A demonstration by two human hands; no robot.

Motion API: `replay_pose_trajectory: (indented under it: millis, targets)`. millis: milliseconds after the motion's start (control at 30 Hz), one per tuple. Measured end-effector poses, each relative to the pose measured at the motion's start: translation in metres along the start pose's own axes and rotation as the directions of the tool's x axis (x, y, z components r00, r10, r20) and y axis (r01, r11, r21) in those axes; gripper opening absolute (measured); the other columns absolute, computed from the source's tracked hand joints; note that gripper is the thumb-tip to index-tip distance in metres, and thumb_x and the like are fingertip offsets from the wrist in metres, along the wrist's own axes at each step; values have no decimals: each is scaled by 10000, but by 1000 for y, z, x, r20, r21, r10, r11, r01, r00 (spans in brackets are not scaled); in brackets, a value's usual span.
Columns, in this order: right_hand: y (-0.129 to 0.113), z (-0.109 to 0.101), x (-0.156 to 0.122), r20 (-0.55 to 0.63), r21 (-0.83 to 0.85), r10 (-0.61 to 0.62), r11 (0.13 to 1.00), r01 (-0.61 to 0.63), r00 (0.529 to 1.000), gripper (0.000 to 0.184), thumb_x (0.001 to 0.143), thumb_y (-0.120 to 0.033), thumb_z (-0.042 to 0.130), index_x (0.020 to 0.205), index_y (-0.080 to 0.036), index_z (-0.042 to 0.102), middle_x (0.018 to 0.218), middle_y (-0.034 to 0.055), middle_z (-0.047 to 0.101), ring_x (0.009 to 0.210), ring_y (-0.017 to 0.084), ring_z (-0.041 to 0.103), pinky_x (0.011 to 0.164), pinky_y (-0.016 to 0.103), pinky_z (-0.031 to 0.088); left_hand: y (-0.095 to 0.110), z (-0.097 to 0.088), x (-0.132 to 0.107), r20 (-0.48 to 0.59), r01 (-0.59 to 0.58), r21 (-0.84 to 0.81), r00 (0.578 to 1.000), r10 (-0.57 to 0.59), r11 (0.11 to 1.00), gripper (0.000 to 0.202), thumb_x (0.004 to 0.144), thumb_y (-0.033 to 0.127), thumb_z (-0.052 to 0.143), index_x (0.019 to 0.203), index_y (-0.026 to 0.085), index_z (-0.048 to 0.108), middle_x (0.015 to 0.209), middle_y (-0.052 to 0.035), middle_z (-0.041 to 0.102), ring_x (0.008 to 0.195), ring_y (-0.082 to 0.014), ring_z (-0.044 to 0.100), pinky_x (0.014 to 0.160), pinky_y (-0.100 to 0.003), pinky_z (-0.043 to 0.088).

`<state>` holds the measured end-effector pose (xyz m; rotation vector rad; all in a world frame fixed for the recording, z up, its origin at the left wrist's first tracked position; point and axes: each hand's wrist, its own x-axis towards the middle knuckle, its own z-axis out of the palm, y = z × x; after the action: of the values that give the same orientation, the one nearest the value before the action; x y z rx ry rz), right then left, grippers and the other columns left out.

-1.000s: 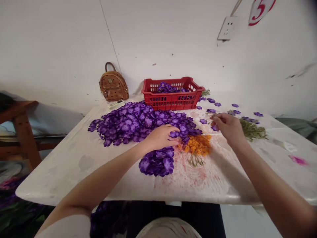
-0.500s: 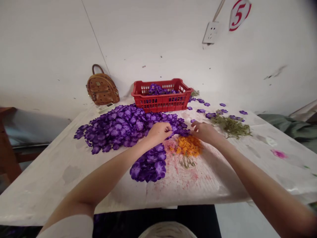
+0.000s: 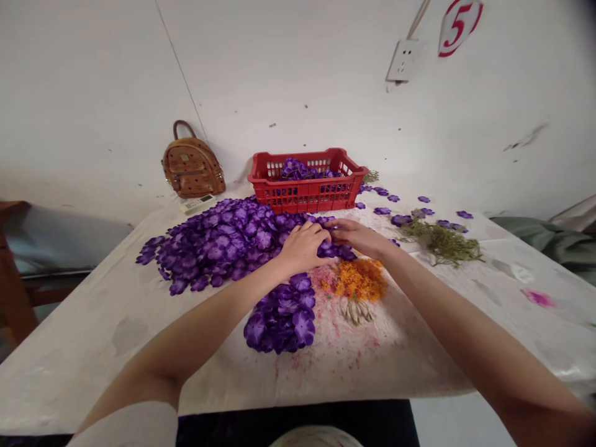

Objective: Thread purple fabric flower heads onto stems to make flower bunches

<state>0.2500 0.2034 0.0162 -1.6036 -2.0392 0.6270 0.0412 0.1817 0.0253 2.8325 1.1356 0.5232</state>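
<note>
My left hand (image 3: 306, 247) is over the right part of a large heap of purple artificial flower heads (image 3: 214, 242). Its fingers are bent, with the thumb stretching right, and purple shows between them. My right hand (image 3: 357, 237) meets it from the right, fingers curled and pointing left, their tips close to the left fingers. What either hand holds is hidden. Just below the hands lies a bunch of orange stamens (image 3: 359, 279) with pale green stems (image 3: 356, 310). A neat stack of purple flowers (image 3: 282, 316) lies below my left wrist.
Behind the heap stands a red plastic basket (image 3: 307, 194) with purple flowers inside. A brown backpack (image 3: 193, 167) leans against the wall beside a remote control (image 3: 199, 203). Green sprigs (image 3: 442, 241) and scattered flowers lie right on the covered table (image 3: 209, 385). Grey-green cloth (image 3: 540, 242) is at far right.
My right hand has moved left to meet my left hand, closing the gap between them. The left hand has turned, its back now facing up more. The view has shifted slightly.
</note>
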Motion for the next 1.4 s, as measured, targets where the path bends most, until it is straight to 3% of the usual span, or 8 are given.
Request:
replay_pose_trajectory:
  millis: [200, 333, 633, 733, 933, 1067, 1267, 1400]
  targets:
    - [19, -17, 1, -98, -50, 109, 992, -114, 989, 337, 919, -104, 463, 1176, -155, 676, 893, 77, 790, 748, 183, 716, 681, 267, 515, -28, 1, 4, 61, 85, 114, 994, -92, 990, 152, 933, 248, 633, 1065, 235, 706, 1112, -51, 737, 1103, -258, 620, 946, -396, 421]
    - [32, -12, -4, -92, -186, 113, 974, -129, 989, 137, 844, -98, 601, 869, -183, 706, 805, 62, 763, 754, 189, 685, 681, 255, 451, -50, -11, 0, -33, 263, 173, 965, -261, 949, 142, 936, 241, 597, 1001, 204, 719, 1078, -82, 765, 1065, -280, 656, 907, -411, 429]
    - [20, 10, 3, -77, -321, 50, 944, -72, 996, 39, 878, -164, 646, 878, -191, 673, 876, 80, 754, 830, 215, 672, 718, 271, 409, -70, -36, -25, -240, 457, 130, 876, -419, 880, 280, 925, 232, 626, 1200, 218, 678, 1216, -95, 720, 1188, -313, 601, 991, -460, 430]
    - [24, -3, -2, -115, -314, 63, 944, -96, 991, 64, 899, -162, 598, 920, -177, 656, 876, 106, 747, 829, 229, 672, 720, 284, 413, -60, -37, -32, -299, 328, 33, 905, -304, 944, 196, 936, 267, 641, 1110, 213, 712, 1180, -89, 706, 1171, -294, 583, 1013, -439, 441]
    - [27, -40, -39, -49, -191, 86, 977, -93, 995, 111, 931, -196, 512, 932, -192, 623, 809, 54, 747, 714, 171, 673, 656, 248, 459, -20, -16, -14, -18, -127, -200, 992, 126, 972, 274, 922, 286, 678, 1190, 238, 713, 1192, -53, 706, 1143, -227, 600, 1050, -364, 467]
    - [34, -55, -76, 124, -106, 19, 994, -6, 992, 193, 943, -357, 544, 909, -221, 677, 810, 19, 747, 718, 173, 670, 660, 257, 480, -2, 4, 17, 114, -166, -118, 977, 180, 979, 382, 906, 330, 691, 1280, 250, 679, 1272, -64, 685, 1212, -255, 596, 1035, -382, 481]
    - [67, -63, -69, -212, -371, 253, 872, -318, 944, 240, 916, -262, 565, 1074, -163, 716, 1010, 134, 777, 863, 247, 712, 733, 313, 488, 11, 24, 41, 195, -129, 17, 973, 123, 992, 237, 956, 262, 578, 1116, 233, 750, 1114, -52, 733, 1045, -232, 687, 868, -329, 528]
    - [83, -57, -33, -244, -401, 320, 826, -396, 915, 322, 911, -312, 626, 1143, -105, 707, 983, 187, 782, 869, 294, 724, 727, 338, 486, 12, 26, 48, 159, -46, 2, 986, 45, 999, 199, 952, 228, 575, 1001, 209, 767, 1070, -65, 760, 1014, -237, 703, 835, -309, 534]
